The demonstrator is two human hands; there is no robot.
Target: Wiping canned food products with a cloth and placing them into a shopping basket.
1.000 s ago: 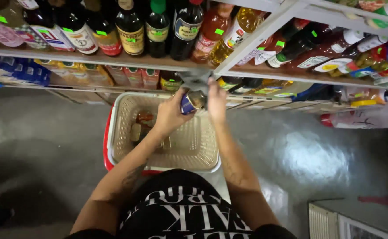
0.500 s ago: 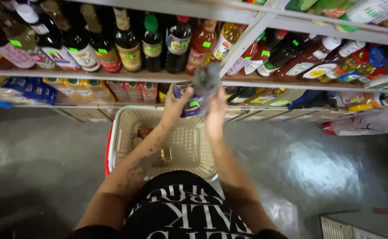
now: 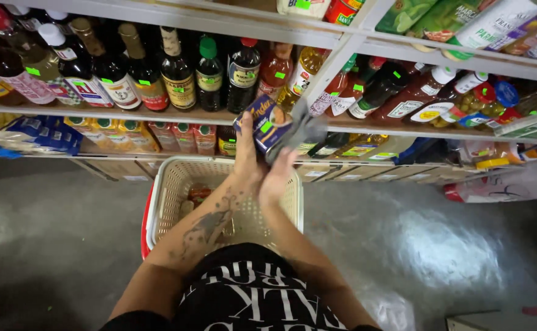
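My left hand (image 3: 247,160) grips a dark blue tin can (image 3: 266,124) with an orange picture on its label, held up in front of the shelves. My right hand (image 3: 279,175) presses a grey cloth (image 3: 305,132) against the can's right side. Both hands are above a cream plastic shopping basket (image 3: 166,187) with a red rim, which stands on the floor and holds a few small items. My forearms reach forward over my black shirt with white lettering.
White metal shelves (image 3: 158,115) carry rows of dark sauce bottles (image 3: 176,70), red and orange bottles (image 3: 403,95), and small cartons below. Packets lie on the top shelf at right. A grey polished concrete floor (image 3: 48,233) spreads around the basket.
Both hands have lifted the can and cloth higher, from just above the basket to shelf level. The view has tilted up toward the shelves.
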